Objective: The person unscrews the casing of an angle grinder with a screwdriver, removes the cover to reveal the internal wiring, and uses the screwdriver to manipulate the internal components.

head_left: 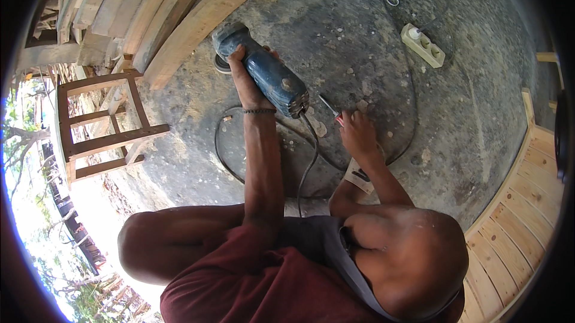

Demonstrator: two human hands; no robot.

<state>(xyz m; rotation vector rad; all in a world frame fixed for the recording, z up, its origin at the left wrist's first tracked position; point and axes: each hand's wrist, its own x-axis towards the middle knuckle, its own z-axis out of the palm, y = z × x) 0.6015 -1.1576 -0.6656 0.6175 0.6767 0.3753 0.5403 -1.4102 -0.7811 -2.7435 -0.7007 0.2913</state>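
Note:
My left hand (244, 80) is wrapped round the body of a blue angle grinder (272, 77), holding it above the concrete floor. The grinder's grey head points to the far left, and part of a round disc shows beneath it. A black cord (309, 134) runs from its rear end back towards my legs. To the right of the grinder's rear, my right hand (358, 136) is closed on the red handle of a screwdriver (329, 106). Its metal shaft points up and left, apart from the grinder. Some of the right fingers are hidden.
Long timber planks (179, 17) are stacked at the far left, with a brown wooden frame (114, 143) nearer. A pale power strip (423, 46) with a plug lies at right beside a small white ring (392, 0). Slatted light wood (509, 227) borders the right. Cord loops cross the floor.

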